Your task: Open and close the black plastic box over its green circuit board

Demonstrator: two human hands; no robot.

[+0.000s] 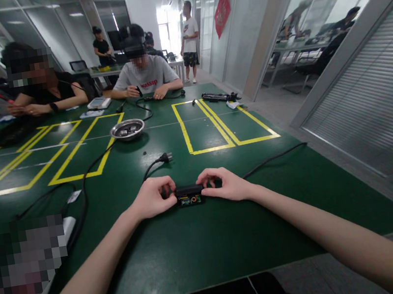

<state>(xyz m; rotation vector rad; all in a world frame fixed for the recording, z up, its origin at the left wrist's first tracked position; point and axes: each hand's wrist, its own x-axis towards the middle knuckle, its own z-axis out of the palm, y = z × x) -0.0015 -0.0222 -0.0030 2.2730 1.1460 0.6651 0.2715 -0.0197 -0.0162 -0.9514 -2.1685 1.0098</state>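
Note:
A black power adapter (190,198) lies on the green table in front of me, its case opened so that a circuit board with a copper coil shows. A long black cover (189,189) stands along the far side of the case. My left hand (156,197) pinches the cover's left end between thumb and fingers. At the right end my right hand (223,185) grips it the same way. Whether the cover is attached to the case is too small to tell. A black mains plug (164,158) on a cord rests beyond my left hand, and another black cable (276,156) runs off to the right.
A steel bowl (127,130) with small metal parts sits farther back. Yellow tape outlines (212,149) mark the green table (206,255). A folded black tripod-like thing (218,97) lies at the far right. Two people sit across the table. A pixelated white-edged object (69,226) is at left.

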